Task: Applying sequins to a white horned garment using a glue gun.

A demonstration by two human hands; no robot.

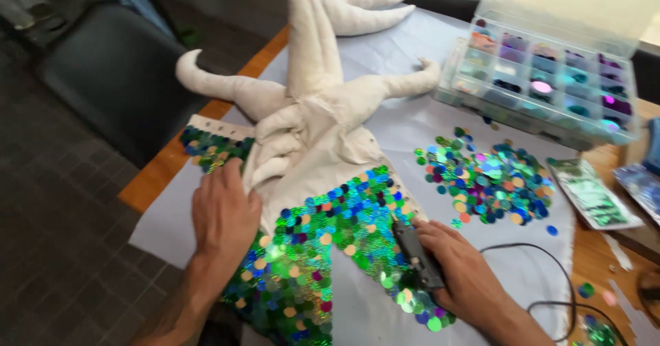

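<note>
A dark glue gun (pixel 416 255) is grasped in the right hand (pixel 462 272), the fingers wrapped around its slim body; its long axis runs diagonally, with the nozzle aimed up and to the left onto the sequinned cloth. A black cord (pixel 550 277) is looped away from the hand across the pale sheet (pixel 426 50). The left hand (pixel 221 215) is laid flat and open, nothing gripped, pressed on the sequinned fabric (pixel 323 243) just beside the stuffed cream cloth figure (pixel 309 112). The fabric is covered with overlapping round sequins, glossy and iridescent in green, blue, gold and purple, like scales. The figure is made of soft, matte, wrinkled cloth, with padded tubular limbs tapering to curled points that spread towards the far edge of the table. To the right, a loose heap of sequins (pixel 488 177) is scattered on the sheet. Beyond it, a clear plastic compartment box (pixel 543 84) with its lid raised is filled with sorted sequins. Small clear packets (pixel 592 195) are seen on the wooden table (pixel 598 250) near the right edge.
</note>
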